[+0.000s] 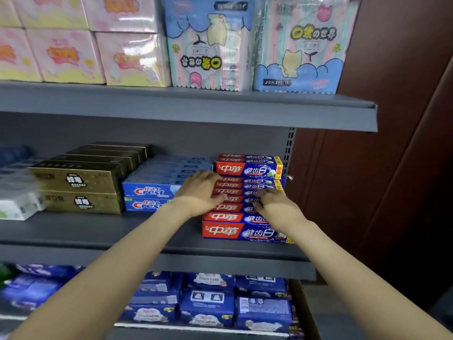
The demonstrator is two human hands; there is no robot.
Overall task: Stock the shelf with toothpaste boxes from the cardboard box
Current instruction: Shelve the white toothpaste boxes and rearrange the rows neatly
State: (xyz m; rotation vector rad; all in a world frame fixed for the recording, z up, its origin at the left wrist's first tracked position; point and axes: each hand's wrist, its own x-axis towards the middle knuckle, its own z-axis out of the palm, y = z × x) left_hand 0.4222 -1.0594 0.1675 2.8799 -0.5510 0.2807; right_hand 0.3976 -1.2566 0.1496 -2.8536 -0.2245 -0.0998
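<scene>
While both arms reach onto the grey shelf (pixel 98 231), my left hand (pixel 199 192) and right hand (pixel 274 204) rest flat-fingered on red-and-blue toothpaste boxes (pixel 245 231) beside Crest cartons (pixel 147 192).

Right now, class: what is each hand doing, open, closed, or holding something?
Left hand: open, fingers resting flat on the red and blue toothpaste boxes.
Right hand: open, fingers pressing on the same boxes, gripping nothing.

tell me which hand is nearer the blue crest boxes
Left. The left hand rests on the red toothpaste boxes beside the Crest boxes; the right hand lies farther right.
</scene>
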